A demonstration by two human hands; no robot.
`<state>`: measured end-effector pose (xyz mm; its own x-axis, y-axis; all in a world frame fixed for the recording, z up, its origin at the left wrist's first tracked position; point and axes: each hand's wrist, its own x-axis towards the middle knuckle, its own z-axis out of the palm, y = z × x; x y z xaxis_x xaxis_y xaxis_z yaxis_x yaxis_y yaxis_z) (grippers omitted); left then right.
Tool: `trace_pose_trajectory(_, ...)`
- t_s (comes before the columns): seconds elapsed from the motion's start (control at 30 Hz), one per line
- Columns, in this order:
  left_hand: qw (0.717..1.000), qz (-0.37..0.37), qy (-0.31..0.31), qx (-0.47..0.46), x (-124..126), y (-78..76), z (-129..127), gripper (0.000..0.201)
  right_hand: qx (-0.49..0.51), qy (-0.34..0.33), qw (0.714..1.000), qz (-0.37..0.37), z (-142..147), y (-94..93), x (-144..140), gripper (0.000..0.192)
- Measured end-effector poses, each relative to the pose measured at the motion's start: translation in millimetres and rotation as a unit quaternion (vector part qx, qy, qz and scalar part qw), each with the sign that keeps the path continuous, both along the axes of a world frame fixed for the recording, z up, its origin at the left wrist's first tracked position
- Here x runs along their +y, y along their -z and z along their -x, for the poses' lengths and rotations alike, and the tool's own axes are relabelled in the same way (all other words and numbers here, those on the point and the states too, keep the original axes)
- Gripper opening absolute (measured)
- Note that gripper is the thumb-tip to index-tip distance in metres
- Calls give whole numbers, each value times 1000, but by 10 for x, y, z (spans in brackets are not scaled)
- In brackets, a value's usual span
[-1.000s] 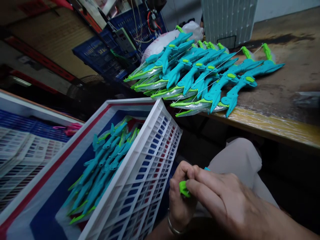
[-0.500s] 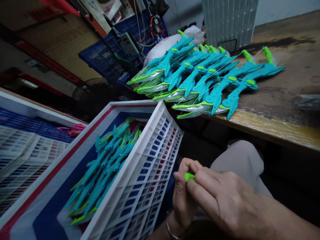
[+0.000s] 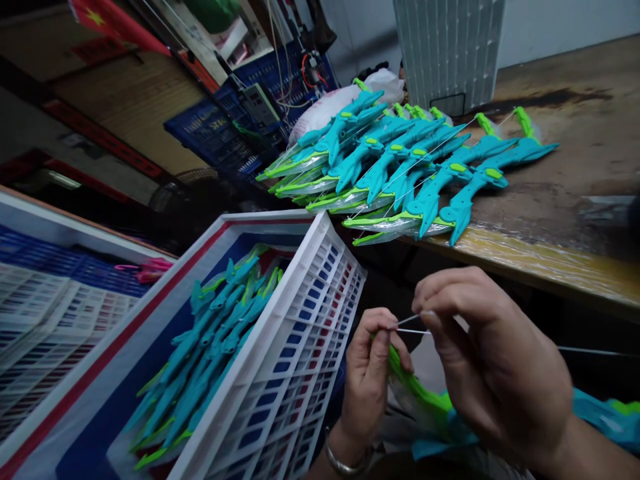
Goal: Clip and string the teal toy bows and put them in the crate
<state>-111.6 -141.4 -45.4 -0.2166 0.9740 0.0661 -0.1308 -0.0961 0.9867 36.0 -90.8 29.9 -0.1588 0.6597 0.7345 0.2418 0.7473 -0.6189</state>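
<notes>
My left hand [image 3: 369, 380], with a metal bracelet at the wrist, is closed around the green tip of a toy bow [image 3: 417, 390]. The bow has lime-green ends and a turquoise body, which runs behind my right hand across my lap. My right hand [image 3: 500, 360] is closed in a pinch on a white string [image 3: 414, 331]. Two strands of it stretch across the short gap between the fingers of both hands. Part of the bow's middle is hidden behind my right hand and wrist.
Several similar toy bows [image 3: 425, 153] lie overlapping on the workbench [image 3: 560, 173], some ends sticking out past its edge. A white plastic crate [image 3: 300, 320] with a striped liner holds more bows [image 3: 215, 333]. Blue crates [image 3: 210, 127] stand behind; a grey ribbed panel [image 3: 450, 53] rises on the bench.
My right hand has moved up and right, away from my left hand, drawing out the string. The bow's green limb and turquoise body now show. The view has shifted slightly.
</notes>
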Motion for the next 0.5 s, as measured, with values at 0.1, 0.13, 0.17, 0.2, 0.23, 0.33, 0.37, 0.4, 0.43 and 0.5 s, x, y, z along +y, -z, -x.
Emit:
trace_pose_trajectory(0.1,999,-40,-14,-9,13,-19,2,12,22,-24,999,15,15,111,28,12)
trace_pose_trajectory(0.13,999,-40,-14,-15,5,-21,2,12,16,-50,998,16,31,188,23,12)
trace_pose_trajectory(0.17,999,-35,-9,-21,-7,-19,3,13,11,-73,997,16,49,269,8,12)
trace_pose_trajectory(0.2,999,-27,-3,-25,-20,-13,5,16,1,-91,996,18,66,344,-14,13)
trace_pose_trajectory(0.23,999,-20,-1,-26,-33,-3,9,17,-11,-102,994,21,80,404,-40,13)
trace_pose_trajectory(0.33,1000,-19,-14,8,-62,25,32,17,-43,-112,992,43,95,476,-105,17)
trace_pose_trajectory(0.37,999,-26,-15,24,-67,27,42,16,-39,-115,991,59,92,471,-115,17)
trace_pose_trajectory(0.4,999,-35,-11,38,-70,22,53,16,-23,-118,989,81,88,462,-116,16)
trace_pose_trajectory(0.43,998,-45,-3,49,-71,12,63,16,1,-120,987,110,83,452,-112,14)
trace_pose_trajectory(0.5,996,-63,15,56,-71,-16,82,16,50,-133,972,189,78,449,-94,9)
